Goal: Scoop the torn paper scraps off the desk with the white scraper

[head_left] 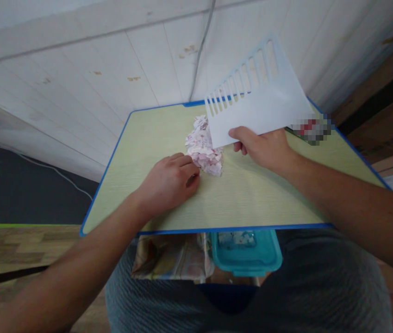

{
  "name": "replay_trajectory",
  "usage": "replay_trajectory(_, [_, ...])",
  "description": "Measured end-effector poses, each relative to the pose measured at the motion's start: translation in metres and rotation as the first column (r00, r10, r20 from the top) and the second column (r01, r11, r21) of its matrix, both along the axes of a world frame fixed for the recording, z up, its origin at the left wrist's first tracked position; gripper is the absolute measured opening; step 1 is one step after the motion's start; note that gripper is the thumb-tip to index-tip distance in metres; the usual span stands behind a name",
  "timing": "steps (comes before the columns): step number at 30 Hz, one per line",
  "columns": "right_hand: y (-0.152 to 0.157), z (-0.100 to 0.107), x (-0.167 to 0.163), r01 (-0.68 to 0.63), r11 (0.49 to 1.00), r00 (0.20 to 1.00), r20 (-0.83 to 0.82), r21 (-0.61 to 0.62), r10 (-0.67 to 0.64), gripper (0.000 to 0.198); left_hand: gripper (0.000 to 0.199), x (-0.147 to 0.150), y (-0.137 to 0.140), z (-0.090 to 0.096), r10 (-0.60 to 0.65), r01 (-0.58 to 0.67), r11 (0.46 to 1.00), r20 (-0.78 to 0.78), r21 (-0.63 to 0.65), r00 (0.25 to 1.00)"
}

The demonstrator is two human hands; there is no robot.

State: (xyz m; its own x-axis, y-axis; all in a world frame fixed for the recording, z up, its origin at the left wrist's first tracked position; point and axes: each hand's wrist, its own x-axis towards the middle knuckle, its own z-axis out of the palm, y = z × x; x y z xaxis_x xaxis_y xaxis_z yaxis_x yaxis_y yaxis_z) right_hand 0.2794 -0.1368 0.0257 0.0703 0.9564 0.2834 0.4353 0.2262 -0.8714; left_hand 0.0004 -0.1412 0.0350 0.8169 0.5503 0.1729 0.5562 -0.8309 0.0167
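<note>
My right hand grips a thin white plastic scraper by its lower edge, thumb on top. Along its upper left side runs a row of slots that grow longer toward the far corner. The scraper is raised and tilted above the table, its near left corner overlapping a heap of torn pinkish-white paper scraps. At the heap's near left edge rests my left hand, its fingers curled and thumb close to the forefinger. The undersides of those fingers are hidden, so anything inside them cannot be seen.
The small pale table has a blue rim and stands against a white panelled wall with a grey cable. A blurred-out item lies at the right. Below the front edge are a turquoise container and a patterned bag.
</note>
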Motion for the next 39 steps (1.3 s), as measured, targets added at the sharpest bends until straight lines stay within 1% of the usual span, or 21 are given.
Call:
replay_trajectory(2, [0.001,0.000,0.000,0.001,1.000,1.000,0.001,-0.006,-0.001,0.036,0.019,0.001,0.000,-0.003,0.013,-0.013,1.000,0.035,-0.007,0.999])
replay_trajectory(4, [0.001,0.000,0.000,0.008,1.000,1.000,0.000,-0.004,-0.008,0.038,0.018,-0.001,0.001,-0.004,0.029,-0.025,0.999,0.105,-0.042,0.994])
replay_trajectory(7, [0.001,0.001,-0.001,0.008,1.000,1.000,0.001,-0.007,-0.008,0.039,0.018,-0.005,0.002,-0.002,0.089,-0.059,0.991,0.254,-0.124,0.963])
replay_trajectory(10, [0.001,0.001,-0.003,0.000,1.000,1.000,-0.002,-0.006,0.000,0.042,0.019,-0.007,0.001,0.000,0.135,-0.067,0.975,0.329,-0.210,0.934])
replay_trajectory(12, [0.001,0.000,-0.003,-0.004,1.000,1.000,-0.008,0.003,0.004,0.042,0.018,-0.007,0.000,0.000,0.137,-0.056,0.969,0.338,-0.239,0.931])
replay_trajectory(15, [0.001,-0.002,-0.003,-0.004,1.000,1.000,-0.013,0.006,0.004,0.041,0.018,-0.005,-0.002,-0.001,0.153,-0.077,0.969,0.326,-0.234,0.933])
replay_trajectory(18, [0.001,0.000,-0.004,0.002,1.000,1.000,-0.020,0.003,-0.002,0.040,0.020,-0.007,0.000,0.002,0.191,-0.138,0.971,0.290,-0.195,0.938])
replay_trajectory(21, [0.000,0.002,-0.004,-0.002,1.000,1.000,-0.010,-0.001,0.002,0.042,0.021,-0.013,0.007,0.005,0.215,-0.187,0.974,0.267,-0.127,0.939])
replay_trajectory(24, [0.001,0.003,-0.004,-0.010,1.000,1.000,0.005,-0.008,0.010,0.043,0.019,-0.021,0.014,0.004,0.215,-0.201,0.976,0.235,-0.084,0.948])
replay_trajectory(26, [0.002,0.002,-0.003,-0.016,1.000,1.000,0.009,-0.004,0.016,0.042,0.018,-0.026,0.017,0.002,0.218,-0.196,0.973,0.211,-0.122,0.953])
replay_trajectory(28, [0.002,0.002,-0.004,-0.024,1.000,1.000,0.015,0.001,0.024,0.040,0.017,-0.031,0.019,0.000,0.250,-0.214,0.960,0.211,-0.181,0.945])
replay_trajectory(30, [0.002,0.002,-0.004,-0.024,1.000,1.000,0.019,0.006,0.024,0.040,0.017,-0.035,0.023,0.002,0.322,-0.275,0.938,0.236,-0.213,0.917])
replay_trajectory(33, [0.001,0.002,-0.004,-0.026,1.000,0.999,0.036,0.001,0.026,0.042,0.017,-0.037,0.036,0.011,0.444,-0.395,0.894,0.312,-0.211,0.840])
replay_trajectory(36, [-0.001,0.002,-0.002,-0.059,0.998,0.995,0.075,-0.019,0.060,0.042,0.014,-0.029,0.059,0.025,0.514,-0.466,0.858,0.397,-0.218,0.761])
replay_trajectory(38, [-0.002,0.002,0.000,-0.103,0.994,0.989,0.106,-0.039,0.107,0.043,0.014,-0.018,0.080,0.032,0.545,-0.477,0.839,0.414,-0.263,0.729])
replay_trajectory(39, [-0.002,0.002,0.002,-0.123,0.991,0.984,0.125,-0.046,0.128,0.043,0.014,-0.012,0.091,0.033,0.573,-0.486,0.820,0.408,-0.303,0.711])
